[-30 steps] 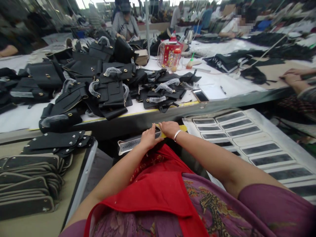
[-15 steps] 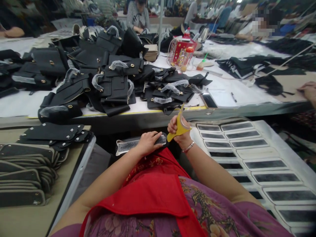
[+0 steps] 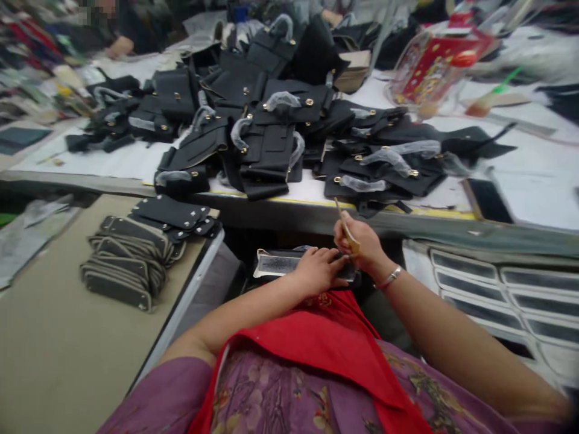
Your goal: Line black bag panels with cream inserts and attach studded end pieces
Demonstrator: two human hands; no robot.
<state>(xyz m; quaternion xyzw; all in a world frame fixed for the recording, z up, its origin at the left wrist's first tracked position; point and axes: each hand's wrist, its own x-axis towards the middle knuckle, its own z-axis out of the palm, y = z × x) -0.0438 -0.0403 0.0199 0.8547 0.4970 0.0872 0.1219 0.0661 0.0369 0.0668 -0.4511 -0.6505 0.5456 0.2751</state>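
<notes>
The step in hand looks like work on a dark panel (image 3: 278, 265), which lies under the flat, spread left hand (image 3: 319, 270). The right hand (image 3: 363, 246) grips a yellowish flat tool (image 3: 344, 224) just beside; the next move seems to call for keeping the panel steady.

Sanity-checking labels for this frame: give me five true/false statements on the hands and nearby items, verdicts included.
1. The right hand grips a thin yellowish tool. True.
2. The left hand is raised clear of the dark panel. False: the left hand rests on the dark panel.
3. Black bags lie on the white-topped table ahead. True.
4. The apron is blue. False: the apron is red.
5. The stack of pale-edged pieces is on the person's right. False: the stack is on the person's left.
</notes>
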